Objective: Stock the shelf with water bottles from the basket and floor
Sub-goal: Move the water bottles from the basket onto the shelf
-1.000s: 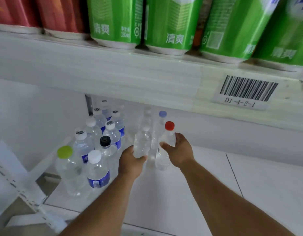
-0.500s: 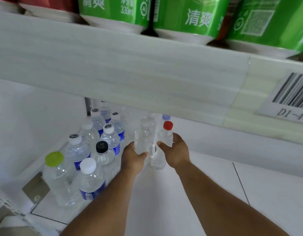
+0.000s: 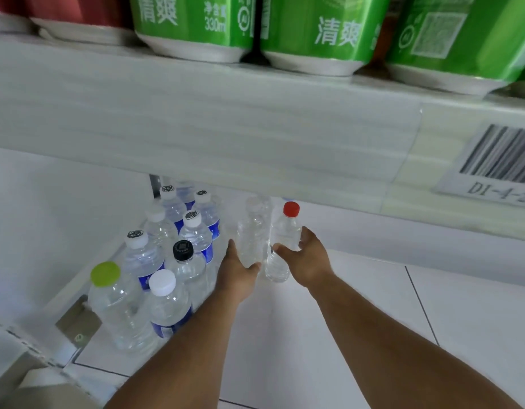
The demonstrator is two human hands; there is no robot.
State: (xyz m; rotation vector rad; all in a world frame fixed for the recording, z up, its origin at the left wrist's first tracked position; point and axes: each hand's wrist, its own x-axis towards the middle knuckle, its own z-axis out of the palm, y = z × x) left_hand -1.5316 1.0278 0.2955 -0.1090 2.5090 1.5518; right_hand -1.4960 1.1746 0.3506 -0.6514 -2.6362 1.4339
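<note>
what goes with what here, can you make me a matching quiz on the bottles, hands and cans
Column 1:
1. red-cap bottle
2. clear bottle
3. green-cap bottle
4. green cans

Column 2:
a. on the upper shelf
b. held by the left hand
c. nearest the camera, far left of the group
d. held by the right hand

Pairs: 1-d, 2-b, 3-c, 4-a

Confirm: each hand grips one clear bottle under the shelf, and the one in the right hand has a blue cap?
Not quite. The head view shows the right hand gripping a bottle with a red cap, not blue. The rest holds: the left hand grips the other clear bottle, both under the shelf.
</note>
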